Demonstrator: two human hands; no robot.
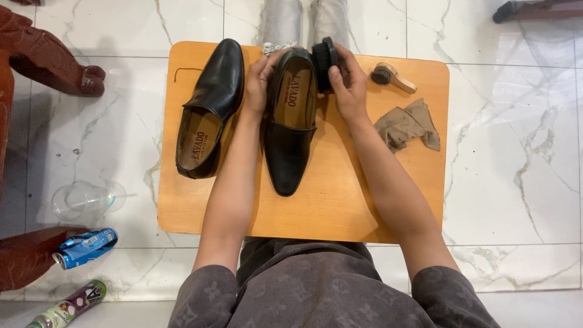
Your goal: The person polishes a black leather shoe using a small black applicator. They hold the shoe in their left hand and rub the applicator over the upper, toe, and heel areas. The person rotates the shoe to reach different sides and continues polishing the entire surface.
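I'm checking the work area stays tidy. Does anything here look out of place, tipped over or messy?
Yes, off the wooden board: a blue can and a second can lie on their sides on the marble floor, beside a clear plastic cup also tipped over. No spill shows. On the board, the tan cloth is crumpled.
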